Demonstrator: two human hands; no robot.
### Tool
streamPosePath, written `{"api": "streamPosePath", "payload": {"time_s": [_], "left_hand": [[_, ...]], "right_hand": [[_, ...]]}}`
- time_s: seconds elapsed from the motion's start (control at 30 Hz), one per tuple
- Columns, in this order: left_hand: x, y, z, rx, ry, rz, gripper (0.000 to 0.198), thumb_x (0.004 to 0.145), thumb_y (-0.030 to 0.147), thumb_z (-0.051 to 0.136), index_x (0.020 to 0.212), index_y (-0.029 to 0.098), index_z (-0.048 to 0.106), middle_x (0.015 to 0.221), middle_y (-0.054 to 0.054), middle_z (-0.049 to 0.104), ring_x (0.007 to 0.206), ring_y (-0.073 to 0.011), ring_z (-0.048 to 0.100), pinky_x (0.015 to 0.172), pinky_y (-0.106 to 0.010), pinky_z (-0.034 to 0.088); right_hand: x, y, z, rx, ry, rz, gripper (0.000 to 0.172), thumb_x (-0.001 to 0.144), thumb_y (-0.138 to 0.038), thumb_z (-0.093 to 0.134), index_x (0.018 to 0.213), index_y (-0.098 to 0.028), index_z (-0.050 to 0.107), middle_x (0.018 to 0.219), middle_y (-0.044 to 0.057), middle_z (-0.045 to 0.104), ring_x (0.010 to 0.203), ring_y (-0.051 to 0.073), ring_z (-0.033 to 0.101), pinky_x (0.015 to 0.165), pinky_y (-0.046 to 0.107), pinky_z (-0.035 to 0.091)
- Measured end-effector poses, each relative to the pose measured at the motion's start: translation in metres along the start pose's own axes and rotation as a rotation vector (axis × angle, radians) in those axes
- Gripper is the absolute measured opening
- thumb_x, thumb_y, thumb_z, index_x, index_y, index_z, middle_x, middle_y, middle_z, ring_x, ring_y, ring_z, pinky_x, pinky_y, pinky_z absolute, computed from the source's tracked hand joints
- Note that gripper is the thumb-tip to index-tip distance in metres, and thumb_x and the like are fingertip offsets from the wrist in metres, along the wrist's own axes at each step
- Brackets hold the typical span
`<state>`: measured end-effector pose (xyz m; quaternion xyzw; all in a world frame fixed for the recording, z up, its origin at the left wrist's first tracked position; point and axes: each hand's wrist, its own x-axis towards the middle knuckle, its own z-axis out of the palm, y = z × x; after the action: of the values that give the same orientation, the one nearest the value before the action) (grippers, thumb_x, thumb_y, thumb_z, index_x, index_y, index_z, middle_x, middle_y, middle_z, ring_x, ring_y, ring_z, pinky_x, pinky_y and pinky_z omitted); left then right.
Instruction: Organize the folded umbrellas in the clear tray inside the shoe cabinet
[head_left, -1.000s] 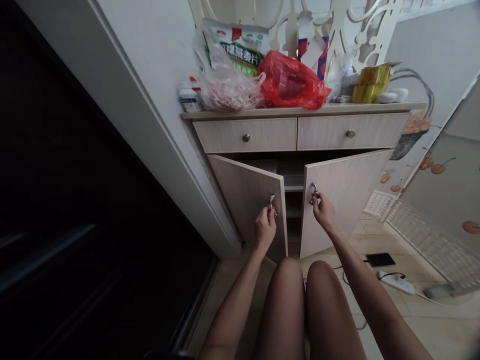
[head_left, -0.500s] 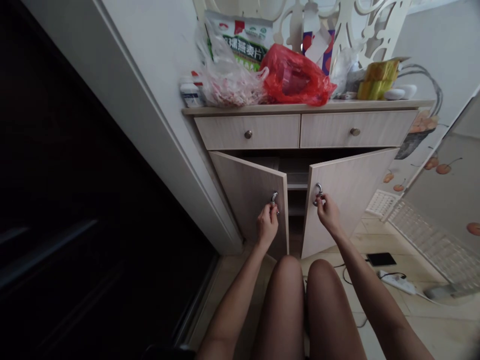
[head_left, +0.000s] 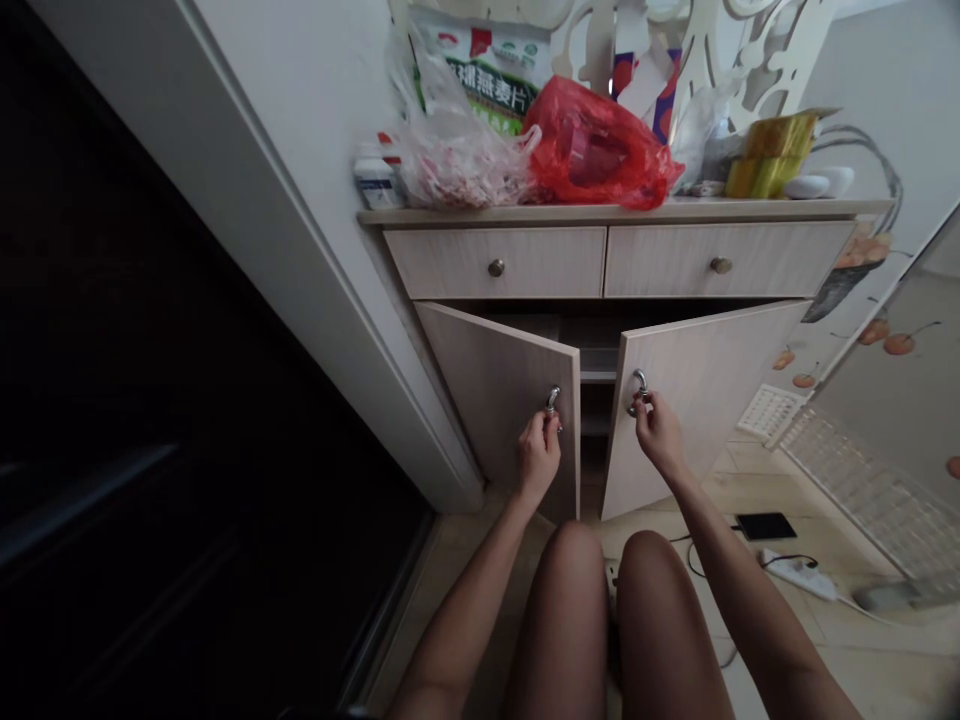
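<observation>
Left hand (head_left: 539, 455): clamped on left handle (head_left: 555, 394), middle of frame
Right hand (head_left: 660, 432): clamped on right handle (head_left: 640, 379), right of centre
Doors (head_left: 697, 385): both ajar, short of wide open
Shelf (head_left: 598, 377): part-exposed between doors
Drawers (head_left: 442, 264): closed, upper middle

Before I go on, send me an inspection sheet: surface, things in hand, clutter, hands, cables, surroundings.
Surface: cabinet top, crowded along its length.
Things in hand: left door and right door, both ajar; dark shelving between.
Clutter: red bag, clear bag, yellow rolls.
Hands: left hand grips left handle; right hand grips right handle.
Cables: dark cable at white power strip on the floor.
Surroundings: dark panel on the left, cherry-patterned panel on the right.
</observation>
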<state>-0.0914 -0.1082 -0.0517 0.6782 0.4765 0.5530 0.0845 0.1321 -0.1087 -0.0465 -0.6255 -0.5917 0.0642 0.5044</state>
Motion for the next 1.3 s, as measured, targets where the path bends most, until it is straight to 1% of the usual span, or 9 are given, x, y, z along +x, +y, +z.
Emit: {"api": "streamPosePath", "payload": {"time_s": [0.1, 0.27, 0.37, 0.43, 0.53, 0.7, 0.83, 1.07, 1.3], "left_hand": [[0.012, 0.000, 0.018, 0.046, -0.018, -0.010, 0.023, 0.098, 0.033, 0.044, 0.087, 0.021, 0.060, 0.080, -0.008, 0.071, 0.075, -0.0191, 0.067, 0.069, -0.027, 0.047], [0.046, 0.002, 0.058, 0.134, -0.074, -0.096, 0.021, 0.098, 0.030, 0.045, 0.089, 0.020, 0.061, 0.084, -0.010, 0.071, 0.077, -0.0198, 0.066, 0.068, -0.027, 0.044], [0.058, 0.001, 0.069, 0.145, -0.092, -0.112, 0.020, 0.097, 0.030, 0.046, 0.088, 0.020, 0.060, 0.081, -0.008, 0.070, 0.073, -0.0185, 0.065, 0.066, -0.026, 0.042], [0.056, -0.002, 0.067, 0.118, -0.077, -0.077, 0.023, 0.098, 0.032, 0.044, 0.086, 0.020, 0.059, 0.077, -0.007, 0.069, 0.069, -0.0182, 0.064, 0.065, -0.025, 0.041], [0.043, -0.005, 0.056, 0.077, -0.032, -0.022, 0.025, 0.098, 0.034, 0.042, 0.085, 0.021, 0.058, 0.075, -0.006, 0.068, 0.068, -0.0184, 0.063, 0.064, -0.025, 0.041], [0.018, -0.002, 0.031, 0.055, 0.000, -0.038, 0.025, 0.098, 0.035, 0.042, 0.083, 0.022, 0.057, 0.071, -0.004, 0.066, 0.065, -0.0173, 0.063, 0.064, -0.025, 0.043], [0.006, 0.002, 0.015, 0.029, 0.000, -0.044, 0.024, 0.098, 0.035, 0.041, 0.083, 0.023, 0.056, 0.070, -0.004, 0.066, 0.066, -0.0176, 0.064, 0.065, -0.026, 0.044], [0.006, 0.001, 0.012, 0.030, -0.020, -0.034, 0.021, 0.098, 0.032, 0.042, 0.085, 0.022, 0.056, 0.071, -0.005, 0.067, 0.068, -0.0181, 0.065, 0.065, -0.027, 0.045], [0.006, 0.002, 0.007, 0.000, -0.037, -0.025, 0.023, 0.099, 0.035, 0.042, 0.085, 0.022, 0.056, 0.069, -0.004, 0.066, 0.067, -0.0180, 0.066, 0.064, -0.026, 0.045]], "right_hand": [[0.005, -0.001, 0.007, -0.022, 0.006, 0.005, 0.036, 0.097, -0.048, 0.033, 0.098, -0.020, 0.057, 0.080, 0.008, 0.069, 0.063, 0.020, 0.060, 0.060, 0.029, 0.037], [0.017, -0.008, 0.019, -0.080, 0.011, 0.026, 0.035, 0.097, -0.041, 0.033, 0.102, -0.018, 0.059, 0.084, 0.009, 0.069, 0.066, 0.019, 0.060, 0.061, 0.028, 0.036], [0.021, -0.010, 0.018, -0.090, -0.013, 0.018, 0.034, 0.096, -0.040, 0.034, 0.103, -0.018, 0.059, 0.080, 0.008, 0.068, 0.065, 0.019, 0.059, 0.061, 0.028, 0.035], [0.019, -0.008, 0.013, -0.083, -0.023, 0.009, 0.033, 0.096, -0.040, 0.034, 0.102, -0.019, 0.058, 0.080, 0.008, 0.068, 0.063, 0.019, 0.059, 0.060, 0.028, 0.035], [0.008, -0.004, 0.002, -0.056, -0.026, 0.000, 0.032, 0.096, -0.043, 0.034, 0.099, -0.020, 0.057, 0.080, 0.007, 0.069, 0.059, 0.018, 0.057, 0.058, 0.027, 0.034], [-0.013, 0.000, -0.020, -0.067, 0.005, 0.031, 0.034, 0.095, -0.050, 0.034, 0.089, -0.022, 0.053, 0.058, 0.001, 0.057, 0.050, 0.017, 0.051, 0.052, 0.027, 0.029], [-0.022, 0.003, -0.031, -0.044, 0.023, 0.022, 0.035, 0.093, -0.053, 0.036, 0.082, -0.023, 0.049, 0.058, 0.001, 0.057, 0.049, 0.016, 0.050, 0.051, 0.027, 0.029], [-0.022, 0.002, -0.026, -0.014, 0.033, 0.022, 0.037, 0.093, -0.055, 0.036, 0.083, -0.022, 0.049, 0.062, 0.003, 0.060, 0.054, 0.018, 0.055, 0.053, 0.027, 0.033], [-0.024, 0.001, -0.027, -0.006, 0.058, 0.018, 0.038, 0.093, -0.057, 0.036, 0.081, -0.023, 0.046, 0.061, 0.003, 0.059, 0.052, 0.018, 0.055, 0.051, 0.027, 0.033]]}}
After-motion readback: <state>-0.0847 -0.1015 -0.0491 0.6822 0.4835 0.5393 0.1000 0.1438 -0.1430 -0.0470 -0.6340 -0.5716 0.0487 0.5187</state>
